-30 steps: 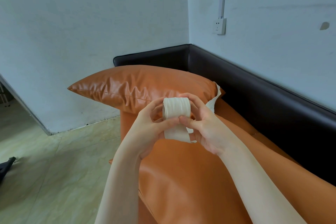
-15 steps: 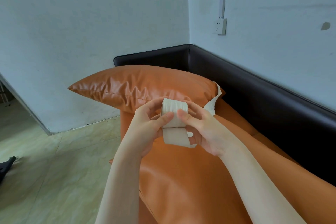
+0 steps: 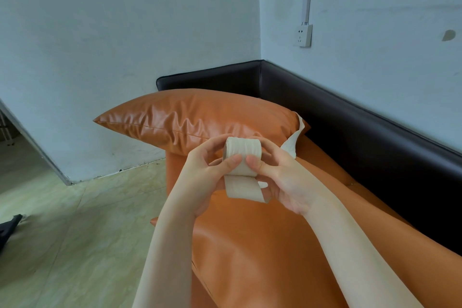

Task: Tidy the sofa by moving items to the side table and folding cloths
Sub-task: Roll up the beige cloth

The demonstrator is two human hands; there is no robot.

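Head view: an orange sofa (image 3: 250, 257) is set in the wall corner, tiled floor (image 3: 75, 232) open leftward. A cloth roll (image 3: 242, 151) is pinched by left hand (image 3: 207, 177) and right hand (image 3: 285, 180) before the pillow (image 3: 195, 120).

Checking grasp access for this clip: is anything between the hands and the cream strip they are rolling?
Nothing visible: left hand and right hand both pinch the rolled strip directly above the orange sofa seat.

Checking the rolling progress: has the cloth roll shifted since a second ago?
Barely. The cloth roll, held by the left hand and right hand, sits slightly higher against the orange pillow, otherwise in place.
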